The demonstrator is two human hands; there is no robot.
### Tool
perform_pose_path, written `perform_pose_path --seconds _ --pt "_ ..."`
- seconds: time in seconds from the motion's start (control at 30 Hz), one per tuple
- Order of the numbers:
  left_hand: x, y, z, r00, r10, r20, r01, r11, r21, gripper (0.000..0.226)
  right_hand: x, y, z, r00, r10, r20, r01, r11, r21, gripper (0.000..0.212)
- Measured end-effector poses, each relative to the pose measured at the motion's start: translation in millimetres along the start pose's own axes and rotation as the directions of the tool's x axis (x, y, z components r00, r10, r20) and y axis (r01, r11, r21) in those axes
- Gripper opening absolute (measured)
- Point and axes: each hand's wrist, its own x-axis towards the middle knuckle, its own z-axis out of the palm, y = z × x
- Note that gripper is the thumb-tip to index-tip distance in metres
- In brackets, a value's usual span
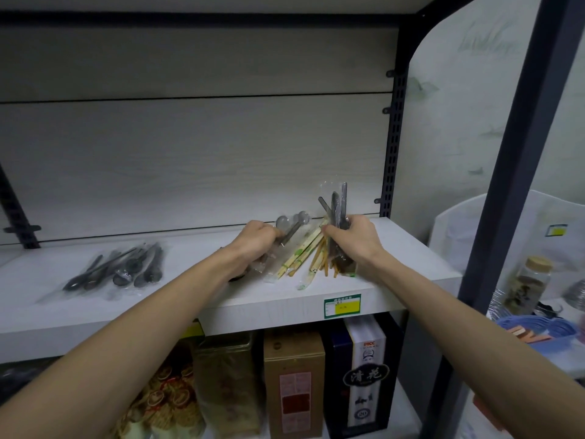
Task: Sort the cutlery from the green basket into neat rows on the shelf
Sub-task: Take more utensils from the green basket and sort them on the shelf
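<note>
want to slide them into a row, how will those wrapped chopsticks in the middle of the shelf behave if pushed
The wrapped chopsticks look thin and probably light, so a push should shift them easily. They lie fanned and overlapping, so they may pivot or scatter rather than move together. Their wrappers could slide on the smooth white shelf.

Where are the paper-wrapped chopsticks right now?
Head view: the wrapped chopsticks lie on the white shelf, right of centre, between the left hand and right hand.

Two bare forearms; no sleeves, left grip (257,236) and right grip (354,233) both bare.
</note>
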Motion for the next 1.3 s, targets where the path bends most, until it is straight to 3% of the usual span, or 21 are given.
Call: perform_pose_path --seconds 0.1,0.2,0.5,0.57,0.63,0.7,0.8,0.93,1.07,1.17,1.3 --pt "-4 -4 -20 0.999 -0.042 -0.029 0.038 0.993 -0.108 0.024 5 -18 1 0.985 0.076 0.154 -0.093 0.99 0.107 0.027" --pt "-7 -18 -46 0.998 -0.036 -0.055 0.027 0.987 -0.157 0.014 3 -44 17 0.956 0.079 0.282 -0.111 0.989 0.102 0.031" --pt "-22 -78 -135 0.975 -0.05 -0.218 0.039 0.998 -0.056 0.008 -4 -113 123 0.82 0.139 0.555 -0.263 0.953 0.15 0.027" --pt "-24 -91 -156 0.96 -0.035 -0.277 0.044 0.999 0.027 0.02 -7 -125 148 0.8 0.121 0.588 -0.252 0.957 0.146 0.023" --pt "-28 -102 -171 0.955 -0.037 -0.294 0.102 0.973 0.209 0.031 -12 -140 171 0.783 0.099 0.614 -0.216 0.969 0.119 0.021" --pt "-32 -110 -179 0.963 -0.026 -0.267 0.138 0.902 0.41 0.027 -17 -153 192 0.778 0.104 0.62 -0.182 0.981 0.064 0.026" --pt "-28 -122 -187 0.97 -0.014 -0.242 0.148 0.826 0.545 0.044 -22 -162 209 0.789 0.09 0.607 -0.081 0.996 -0.044 0.028" --pt "-20 -135 -193 0.969 0.072 -0.238 0.09 0.791 0.605 0.06 -26 -162 203 0.814 0.083 0.574 -0.078 0.996 -0.033 0.044" --pt "-13 -129 -179 0.964 0.202 -0.171 -0.052 0.779 0.625 0.05 -23 -160 184 0.796 0.138 0.589 -0.165 0.986 -0.008 0.059" --pt "-7 -114 -161 0.951 0.283 -0.125 -0.145 0.764 0.629 0.042 -17 -151 166 0.742 0.145 0.655 -0.221 0.975 0.035 0.067" --pt "1 -93 -135 0.929 0.363 -0.074 -0.232 0.726 0.648 0.036 -5 -130 136 0.809 0.119 0.575 -0.208 0.974 0.091 0.06"
